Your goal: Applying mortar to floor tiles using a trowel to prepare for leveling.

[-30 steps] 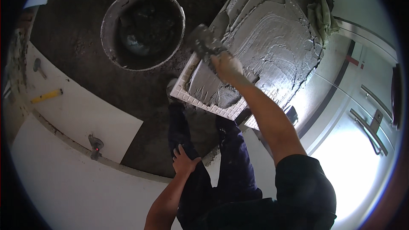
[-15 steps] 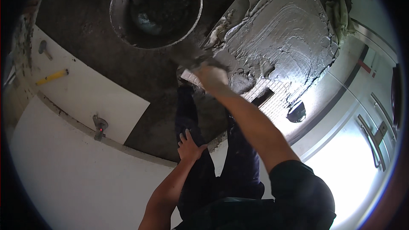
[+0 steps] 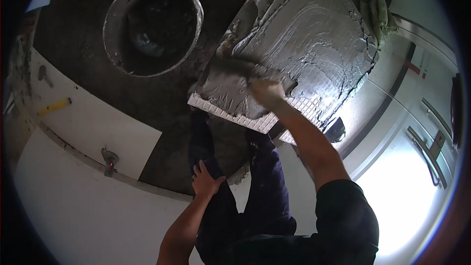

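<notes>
My right hand (image 3: 267,92) is closed around the handle of a trowel (image 3: 240,66); its blade is smeared by motion. The blade is over wet grey mortar (image 3: 314,34) spread across the back of a large tile (image 3: 228,116). Along the near edge the tile's pale, grid-ribbed back shows bare, with a dark notch beside my right forearm. Resting on my left leg near the knee, my left hand (image 3: 206,180) has its fingers spread and holds nothing.
A mortar-crusted bucket (image 3: 109,34) stands left of the tile. Farther left, a hammer-like tool (image 3: 45,76) and a yellow tool (image 3: 54,106) lie on a white slab (image 3: 98,118). A small grey device (image 3: 109,161) shows a red light. Crumpled cloth (image 3: 377,12) lies far right, near a handled door (image 3: 427,152).
My right hand and the trowel have moved rightward over the tile from its near-left corner. The view has shifted, so bucket and tile appear farther left. My left hand stays on the leg.
</notes>
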The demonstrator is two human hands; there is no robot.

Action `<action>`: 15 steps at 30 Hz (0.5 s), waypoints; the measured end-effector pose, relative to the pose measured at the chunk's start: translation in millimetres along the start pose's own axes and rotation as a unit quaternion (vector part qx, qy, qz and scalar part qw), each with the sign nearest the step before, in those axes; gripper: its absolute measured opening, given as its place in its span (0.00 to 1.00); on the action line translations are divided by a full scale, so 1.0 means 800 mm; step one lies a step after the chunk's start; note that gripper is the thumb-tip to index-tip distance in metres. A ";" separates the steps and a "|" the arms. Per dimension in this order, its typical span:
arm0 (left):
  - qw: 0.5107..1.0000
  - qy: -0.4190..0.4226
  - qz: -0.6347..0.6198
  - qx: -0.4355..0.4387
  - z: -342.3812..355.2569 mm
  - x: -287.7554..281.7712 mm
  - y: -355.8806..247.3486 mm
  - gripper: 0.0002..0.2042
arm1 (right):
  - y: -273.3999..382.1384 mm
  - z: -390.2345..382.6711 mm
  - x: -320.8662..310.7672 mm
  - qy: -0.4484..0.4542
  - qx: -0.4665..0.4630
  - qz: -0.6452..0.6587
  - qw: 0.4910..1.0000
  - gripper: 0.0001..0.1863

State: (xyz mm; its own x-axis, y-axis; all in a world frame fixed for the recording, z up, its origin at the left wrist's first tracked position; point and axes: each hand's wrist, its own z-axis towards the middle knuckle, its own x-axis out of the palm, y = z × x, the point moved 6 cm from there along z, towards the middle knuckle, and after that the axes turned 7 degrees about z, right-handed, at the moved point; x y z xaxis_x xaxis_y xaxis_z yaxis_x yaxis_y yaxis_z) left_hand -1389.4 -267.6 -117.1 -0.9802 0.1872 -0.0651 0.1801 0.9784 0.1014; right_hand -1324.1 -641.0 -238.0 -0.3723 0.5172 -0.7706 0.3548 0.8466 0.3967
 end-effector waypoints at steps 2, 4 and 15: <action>1.000 -0.001 0.004 -0.006 0.000 0.002 -0.003 0.59 | -0.062 0.025 -0.030 0.038 0.124 -0.007 0.992 0.20; 1.000 -0.008 0.007 -0.007 0.000 0.004 -0.007 0.59 | -0.094 0.048 -0.086 -0.091 0.118 0.013 0.989 0.21; 0.999 -0.004 0.024 -0.040 -0.002 0.014 -0.035 0.60 | -0.272 0.185 -0.310 -0.219 0.281 -0.022 0.934 0.30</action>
State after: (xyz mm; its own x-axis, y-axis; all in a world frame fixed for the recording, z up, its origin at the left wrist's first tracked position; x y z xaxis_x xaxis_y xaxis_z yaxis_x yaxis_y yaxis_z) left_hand -1405.3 -293.1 -119.5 -0.9699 0.2342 -0.0669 0.2188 0.9585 0.1829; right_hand -1181.7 -972.1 -206.8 -0.0536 0.2788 -0.9588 0.7876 0.6020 0.1310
